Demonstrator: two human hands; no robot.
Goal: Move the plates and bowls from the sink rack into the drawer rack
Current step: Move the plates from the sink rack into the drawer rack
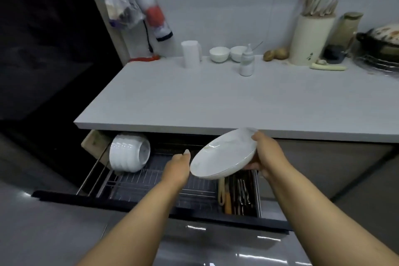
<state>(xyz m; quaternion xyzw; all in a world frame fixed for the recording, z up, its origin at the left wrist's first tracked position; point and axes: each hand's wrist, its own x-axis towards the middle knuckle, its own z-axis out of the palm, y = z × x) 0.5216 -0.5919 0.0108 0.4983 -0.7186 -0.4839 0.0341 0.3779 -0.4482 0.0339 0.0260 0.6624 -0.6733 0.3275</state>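
A white plate [224, 154] with a thin gold rim is tilted above the open drawer rack [151, 181]. My right hand [266, 153] grips its right edge, thumb on top. My left hand [178, 166] is at the plate's lower left edge, thumb raised; its fingers are hidden behind the hand, and I cannot tell whether they touch the plate. A stack of white bowls [129, 153] lies on its side at the drawer's back left. Two more white bowls [228, 53] stand on the counter near the wall.
A cutlery compartment [239, 194] fills the drawer's right end. The white counter [216, 101] overhangs the drawer's back. On it stand a white cup [190, 53], a small bottle [246, 61], potatoes [276, 54], a knife holder [312, 39] and a wire rack [380, 62] with a pot at far right.
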